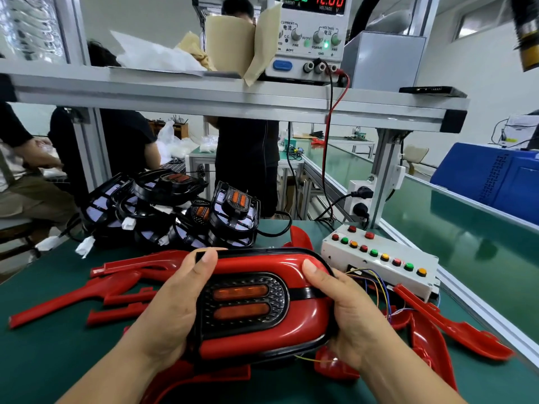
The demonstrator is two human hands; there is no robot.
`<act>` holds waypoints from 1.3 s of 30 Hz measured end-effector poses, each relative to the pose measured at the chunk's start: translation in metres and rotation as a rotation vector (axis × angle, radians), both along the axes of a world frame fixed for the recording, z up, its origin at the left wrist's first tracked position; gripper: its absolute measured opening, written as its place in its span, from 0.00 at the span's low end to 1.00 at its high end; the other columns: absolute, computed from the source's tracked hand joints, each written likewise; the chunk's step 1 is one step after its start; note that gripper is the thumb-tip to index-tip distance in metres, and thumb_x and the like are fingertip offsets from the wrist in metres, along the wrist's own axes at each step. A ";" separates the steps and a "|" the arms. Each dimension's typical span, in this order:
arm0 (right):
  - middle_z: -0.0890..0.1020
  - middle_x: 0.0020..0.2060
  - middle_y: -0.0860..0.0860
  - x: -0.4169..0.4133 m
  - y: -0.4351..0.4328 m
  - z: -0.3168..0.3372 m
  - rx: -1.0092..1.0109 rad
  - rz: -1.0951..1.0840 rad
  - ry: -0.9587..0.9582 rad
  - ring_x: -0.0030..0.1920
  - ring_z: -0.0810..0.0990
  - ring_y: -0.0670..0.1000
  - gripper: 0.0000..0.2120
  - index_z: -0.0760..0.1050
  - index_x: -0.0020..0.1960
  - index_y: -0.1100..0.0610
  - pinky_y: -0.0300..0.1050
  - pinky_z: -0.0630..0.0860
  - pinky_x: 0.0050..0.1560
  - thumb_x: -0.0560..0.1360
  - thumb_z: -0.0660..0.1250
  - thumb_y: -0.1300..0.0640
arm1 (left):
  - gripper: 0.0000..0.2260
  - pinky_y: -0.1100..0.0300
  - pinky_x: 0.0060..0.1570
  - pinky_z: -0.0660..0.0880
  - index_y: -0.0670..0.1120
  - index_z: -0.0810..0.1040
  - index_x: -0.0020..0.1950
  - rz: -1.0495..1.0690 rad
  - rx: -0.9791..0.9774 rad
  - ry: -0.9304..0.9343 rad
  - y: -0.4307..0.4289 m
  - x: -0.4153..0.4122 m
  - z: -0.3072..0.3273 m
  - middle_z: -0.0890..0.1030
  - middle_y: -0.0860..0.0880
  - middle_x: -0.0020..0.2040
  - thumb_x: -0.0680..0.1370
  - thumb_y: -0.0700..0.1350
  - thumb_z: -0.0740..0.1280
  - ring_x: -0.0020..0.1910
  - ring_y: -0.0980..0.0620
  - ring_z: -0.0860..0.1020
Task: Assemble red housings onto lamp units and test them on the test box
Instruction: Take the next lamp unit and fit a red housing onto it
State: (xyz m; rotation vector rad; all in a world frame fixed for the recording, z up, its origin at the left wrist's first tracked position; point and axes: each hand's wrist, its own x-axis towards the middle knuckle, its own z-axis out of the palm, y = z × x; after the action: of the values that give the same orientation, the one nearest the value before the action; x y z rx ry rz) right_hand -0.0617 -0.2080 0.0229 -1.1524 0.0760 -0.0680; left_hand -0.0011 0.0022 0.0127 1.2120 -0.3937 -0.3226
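Note:
A lamp unit with a red housing [262, 330] fitted over it is held face up just above the green bench. Its black centre shows two orange lenses. My left hand [172, 304] grips its left side, thumb on the top rim. My right hand [350, 310] grips its right end, thumb on the red surface. The white test box [379, 258] with red, green and orange buttons lies just beyond my right hand, coloured wires trailing from it. Loose red housings [116, 281] lie left, and more red housing parts [455, 328] lie right.
A pile of black lamp units [175, 211] with white connectors sits behind the housings. A power supply [312, 36] reading 12.00 stands on the shelf above, red and black leads hanging down. People work beyond the bench. A green conveyor [466, 228] runs along the right.

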 end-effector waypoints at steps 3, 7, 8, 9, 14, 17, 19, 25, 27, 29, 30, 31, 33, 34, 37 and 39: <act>0.84 0.47 0.64 0.001 0.000 -0.002 -0.006 -0.019 -0.003 0.40 0.85 0.61 0.25 0.81 0.54 0.63 0.54 0.82 0.37 0.60 0.77 0.55 | 0.23 0.48 0.41 0.82 0.51 0.77 0.59 0.094 0.014 -0.063 -0.006 -0.006 0.002 0.85 0.43 0.52 0.68 0.60 0.70 0.49 0.40 0.85; 0.85 0.45 0.63 0.001 0.002 -0.005 -0.001 -0.001 -0.039 0.39 0.85 0.61 0.19 0.84 0.48 0.58 0.53 0.81 0.36 0.59 0.83 0.57 | 0.19 0.58 0.30 0.81 0.47 0.76 0.57 0.266 0.030 -0.142 -0.015 -0.013 0.003 0.86 0.47 0.46 0.69 0.52 0.72 0.40 0.46 0.86; 0.85 0.45 0.62 0.002 0.003 -0.006 0.007 -0.001 -0.047 0.39 0.85 0.60 0.18 0.84 0.47 0.57 0.54 0.81 0.35 0.58 0.83 0.56 | 0.18 0.57 0.31 0.81 0.48 0.76 0.57 0.276 0.028 -0.139 -0.015 -0.013 0.003 0.86 0.47 0.47 0.69 0.52 0.72 0.40 0.45 0.86; 0.85 0.44 0.62 0.002 0.003 -0.006 0.021 -0.002 -0.058 0.38 0.85 0.60 0.17 0.84 0.45 0.56 0.54 0.81 0.35 0.58 0.83 0.57 | 0.18 0.54 0.33 0.82 0.49 0.76 0.56 0.282 0.031 -0.139 -0.013 -0.012 0.003 0.86 0.46 0.47 0.69 0.52 0.72 0.41 0.44 0.86; 0.86 0.41 0.60 0.003 0.006 -0.004 0.058 -0.014 -0.085 0.35 0.85 0.59 0.10 0.85 0.41 0.54 0.53 0.81 0.33 0.59 0.77 0.57 | 0.13 0.49 0.39 0.83 0.58 0.79 0.49 0.308 0.081 -0.156 -0.010 -0.004 0.000 0.85 0.46 0.50 0.67 0.58 0.73 0.46 0.44 0.85; 0.85 0.45 0.63 0.002 0.006 -0.002 0.043 0.003 -0.073 0.38 0.85 0.62 0.16 0.84 0.47 0.58 0.53 0.81 0.34 0.60 0.78 0.56 | 0.12 0.51 0.35 0.82 0.55 0.80 0.49 0.270 0.055 -0.115 -0.011 -0.001 0.002 0.86 0.45 0.48 0.68 0.55 0.73 0.43 0.43 0.86; 0.84 0.47 0.64 0.001 0.007 0.000 -0.001 -0.002 -0.064 0.41 0.85 0.63 0.23 0.82 0.50 0.60 0.53 0.82 0.36 0.58 0.81 0.52 | 0.13 0.55 0.32 0.82 0.54 0.80 0.50 0.262 0.056 -0.102 -0.009 0.001 0.006 0.86 0.46 0.46 0.68 0.55 0.72 0.41 0.46 0.86; 0.84 0.52 0.63 -0.005 0.002 0.009 -0.029 0.020 -0.002 0.50 0.84 0.64 0.32 0.82 0.54 0.60 0.58 0.82 0.47 0.64 0.74 0.34 | 0.22 0.47 0.36 0.82 0.50 0.76 0.60 0.131 0.030 -0.045 -0.005 -0.001 0.014 0.85 0.40 0.50 0.68 0.55 0.72 0.46 0.37 0.85; 0.83 0.53 0.63 -0.003 0.000 0.008 0.047 0.000 0.069 0.52 0.83 0.64 0.33 0.80 0.59 0.60 0.59 0.82 0.47 0.69 0.68 0.34 | 0.25 0.45 0.40 0.82 0.52 0.74 0.62 0.103 0.071 -0.043 -0.004 0.000 0.017 0.85 0.40 0.52 0.69 0.59 0.70 0.48 0.37 0.84; 0.84 0.53 0.62 -0.003 0.000 0.012 0.109 -0.041 0.127 0.51 0.84 0.63 0.30 0.79 0.62 0.60 0.58 0.82 0.43 0.74 0.63 0.37 | 0.24 0.42 0.48 0.81 0.56 0.75 0.63 0.087 0.138 -0.044 -0.001 0.005 0.019 0.84 0.41 0.54 0.70 0.64 0.65 0.52 0.38 0.84; 0.84 0.51 0.62 -0.003 0.000 0.015 0.125 -0.070 0.147 0.48 0.85 0.62 0.27 0.79 0.62 0.61 0.56 0.83 0.39 0.77 0.61 0.39 | 0.21 0.40 0.52 0.79 0.58 0.76 0.62 0.087 0.165 -0.039 0.000 0.009 0.022 0.84 0.42 0.56 0.73 0.65 0.63 0.53 0.39 0.83; 0.85 0.50 0.62 -0.002 -0.001 0.018 0.126 -0.098 0.162 0.45 0.85 0.61 0.25 0.79 0.61 0.61 0.54 0.82 0.36 0.79 0.60 0.42 | 0.19 0.39 0.55 0.78 0.58 0.78 0.60 0.082 0.181 -0.022 0.001 0.011 0.025 0.84 0.42 0.56 0.76 0.64 0.59 0.54 0.40 0.83; 0.85 0.48 0.62 -0.002 -0.002 0.023 0.082 -0.162 0.185 0.43 0.85 0.61 0.22 0.79 0.59 0.61 0.54 0.82 0.38 0.80 0.59 0.44 | 0.19 0.38 0.58 0.76 0.57 0.81 0.58 0.059 0.219 -0.013 0.005 0.015 0.029 0.84 0.41 0.56 0.81 0.61 0.53 0.57 0.40 0.82; 0.85 0.48 0.61 -0.003 -0.003 0.027 0.056 -0.180 0.185 0.43 0.85 0.61 0.22 0.80 0.58 0.60 0.55 0.82 0.39 0.80 0.59 0.44 | 0.19 0.39 0.61 0.74 0.55 0.81 0.59 0.055 0.260 -0.041 0.007 0.018 0.030 0.83 0.42 0.58 0.83 0.59 0.52 0.59 0.41 0.81; 0.86 0.46 0.61 -0.008 -0.001 0.034 -0.001 -0.209 0.212 0.41 0.86 0.60 0.21 0.80 0.56 0.59 0.55 0.82 0.37 0.80 0.60 0.43 | 0.20 0.43 0.72 0.63 0.52 0.70 0.73 0.116 0.408 -0.111 0.013 0.024 0.030 0.74 0.49 0.71 0.84 0.57 0.53 0.71 0.49 0.70; 0.86 0.45 0.60 -0.015 0.004 0.034 -0.042 -0.234 0.231 0.40 0.85 0.61 0.20 0.79 0.56 0.58 0.57 0.82 0.39 0.80 0.60 0.44 | 0.21 0.44 0.74 0.60 0.50 0.67 0.75 0.123 0.463 -0.121 0.016 0.019 0.031 0.71 0.51 0.73 0.84 0.56 0.54 0.73 0.50 0.67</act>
State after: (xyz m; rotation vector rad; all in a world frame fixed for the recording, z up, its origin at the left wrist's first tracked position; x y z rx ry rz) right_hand -0.0764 -0.2044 0.0565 -1.1860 0.4160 -0.1447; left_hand 0.0181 0.0187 0.0436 1.7079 -0.3570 -0.2404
